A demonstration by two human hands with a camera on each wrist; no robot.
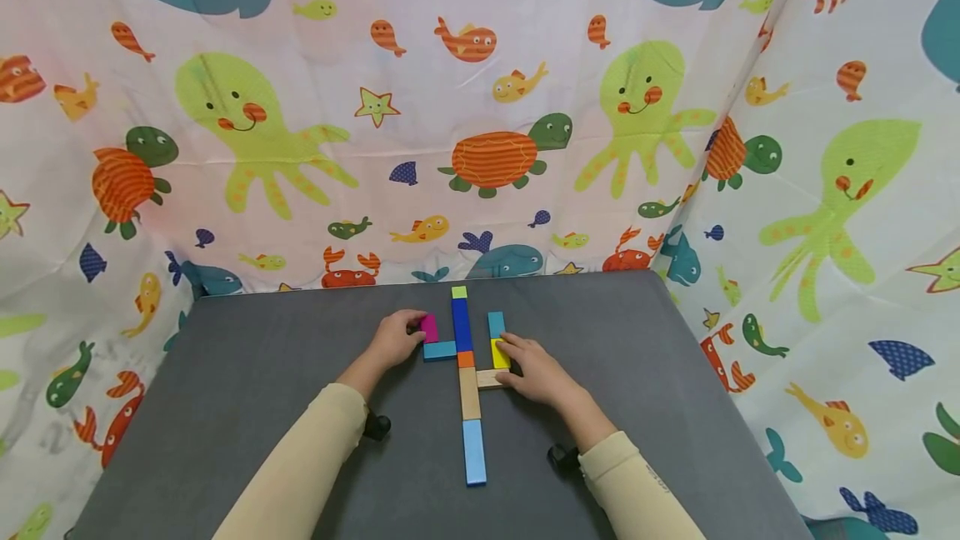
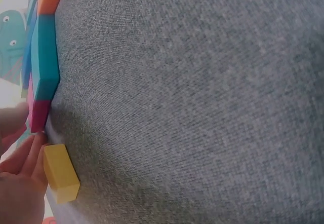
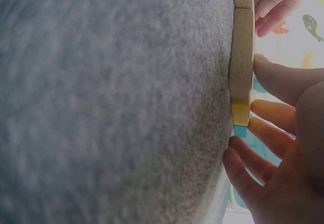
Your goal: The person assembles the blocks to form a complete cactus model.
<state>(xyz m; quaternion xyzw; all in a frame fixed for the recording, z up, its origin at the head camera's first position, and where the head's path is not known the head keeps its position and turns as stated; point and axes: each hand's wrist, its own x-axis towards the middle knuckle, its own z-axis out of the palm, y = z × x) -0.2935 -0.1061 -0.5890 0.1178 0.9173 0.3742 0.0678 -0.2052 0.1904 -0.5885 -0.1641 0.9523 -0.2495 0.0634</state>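
My left hand [image 1: 399, 333] pinches the magenta block [image 1: 429, 327] between thumb and fingers. That block meets a teal block [image 1: 440, 350] left of the column. A yellow block [image 2: 62, 173] lies by the left fingers in the left wrist view; the hand hides it from the head view. My right hand [image 1: 537, 369] has its fingers extended, touching another yellow block [image 1: 499, 352], with the thumb by a plain wooden block [image 1: 490, 379]. A blue-green block [image 1: 496, 323] continues beyond that yellow one. The column holds light green [image 1: 459, 292], dark blue [image 1: 461, 325], orange [image 1: 466, 359], wooden [image 1: 469, 394] and light blue [image 1: 474, 451] blocks.
The blocks lie flat on a grey cloth-covered table [image 1: 285, 407]. Behind the table's far edge hangs a white curtain [image 1: 420, 148] printed with sea animals, and it continues along both sides. Dark wrist cameras [image 1: 377, 426] sit below the sleeves.
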